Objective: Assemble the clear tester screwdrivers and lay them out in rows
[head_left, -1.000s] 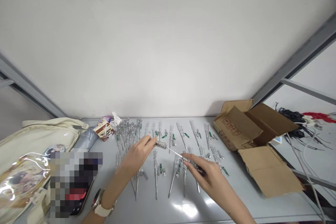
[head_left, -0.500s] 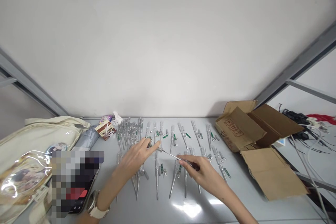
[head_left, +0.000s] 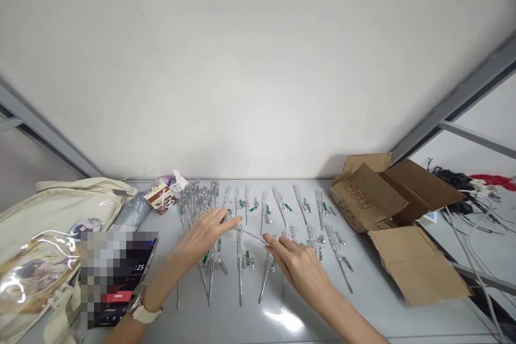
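My left hand (head_left: 209, 231) is closed around a clear-handled tester screwdriver, mostly hidden by the fingers. In my right hand (head_left: 296, 266) is a screwdriver with a thin metal shaft (head_left: 253, 235); the palm hides its handle. The shaft's tip points left and meets the handle end of the held tester, though exact contact is hard to see. Beneath and around both hands, more clear tester screwdrivers (head_left: 240, 266) lie in two rows, with small green pieces (head_left: 247, 258) and little metal parts (head_left: 252, 263) beside them. A denser bunch of testers (head_left: 195, 196) lies behind my left hand.
At the right stands an open cardboard box (head_left: 355, 199), its flap hanging forward. A cream bag (head_left: 40, 226) and a partly blurred phone (head_left: 124, 285) occupy the left. Near the wall lie a brown card (head_left: 161, 198) and crumpled tissue (head_left: 179, 180). Black cables (head_left: 455, 185) sit beyond the right frame.
My right hand has shifted slightly left and turned over the screwdriver, so its dark handle is now covered. The left hand has moved a little left with the tester.
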{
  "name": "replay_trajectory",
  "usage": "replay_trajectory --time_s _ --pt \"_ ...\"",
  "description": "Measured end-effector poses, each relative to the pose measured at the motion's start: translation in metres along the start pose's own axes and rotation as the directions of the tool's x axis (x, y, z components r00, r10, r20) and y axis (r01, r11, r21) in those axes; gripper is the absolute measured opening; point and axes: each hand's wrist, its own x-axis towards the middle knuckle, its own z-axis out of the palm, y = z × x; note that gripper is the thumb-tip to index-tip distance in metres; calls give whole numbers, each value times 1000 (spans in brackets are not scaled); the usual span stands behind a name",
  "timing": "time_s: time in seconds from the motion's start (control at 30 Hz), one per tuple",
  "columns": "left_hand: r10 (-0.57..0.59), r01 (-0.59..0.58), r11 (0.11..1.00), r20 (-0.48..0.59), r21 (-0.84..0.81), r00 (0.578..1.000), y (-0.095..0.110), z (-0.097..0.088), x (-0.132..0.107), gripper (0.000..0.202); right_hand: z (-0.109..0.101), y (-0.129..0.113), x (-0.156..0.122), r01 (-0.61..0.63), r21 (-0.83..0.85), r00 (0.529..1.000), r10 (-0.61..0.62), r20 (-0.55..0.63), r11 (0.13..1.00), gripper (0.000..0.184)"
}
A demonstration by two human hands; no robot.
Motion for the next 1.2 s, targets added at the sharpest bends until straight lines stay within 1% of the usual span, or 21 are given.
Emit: replay_trajectory --time_s 0.1,0.17,0.2,0.27,0.33,0.37,0.43,0.5,0.6,0.67,0.73,0.8,0.9,0.97,1.03,1.1,1.2 --pt "0 1 1000 19 -22 1000 2 -4 1 53 1 1 0 98 -84 993 -103 -59 992 28" --pt "-26 27 999 24 -38 999 4 -6 2 49 -1 2 1 119 -78 990 -124 -64 990 31" --pt "-41 43 998 29 -43 999 4 -7 2 48 -2 1 2 96 -47 994 -98 -56 994 32" --pt "-56 58 997 33 -53 998 5 -7 3 42 -6 1 4 -15 83 1000 15 -6 996 31" --pt "-44 45 998 6 -51 999 4 -5 4 37 -11 1 8 -162 257 986 144 88 953 33" --pt "-32 32 998 -13 -46 999 4 -4 5 35 -14 2 11 -219 329 973 183 138 918 34" --pt "-9 7 999 -40 -38 999 3 -3 5 36 -20 5 16 -277 424 956 203 212 862 36" --pt "6 -8 999 -45 -51 999 2 -3 4 38 -26 9 22 -303 474 944 192 269 827 38" --pt "20 -22 992 -16 -123 1000 2 -4 1 42 -35 15 29 -331 518 922 153 356 789 40" --pt "21 -17 985 19 -172 1000 3 -4 -1 43 -37 17 31 -320 521 918 123 377 791 40" --pt "10 0 979 50 -203 999 3 -3 -2 42 -36 17 29 -290 488 932 127 339 823 37" --pt "5 11 971 65 -239 998 3 -3 -2 40 -31 15 25 -232 404 959 137 250 885 33" --pt "-6 25 955 65 -296 998 2 -4 0 39 -20 11 20 -100 231 993 81 91 968 33" --pt "-24 41 952 60 -304 998 2 -4 1 39 -14 8 18 -46 153 999 44 16 987 35" --pt "-44 56 954 47 -296 998 2 -4 1 38 -11 7 19 -41 134 999 41 -2 990 38" --pt "-65 71 957 30 -283 997 3 -4 2 38 -10 7 21 -53 143 999 51 19 988 39" --pt "-88 91 964 23 -250 996 5 -4 3 38 -11 7 26 -94 173 995 85 60 980 35"
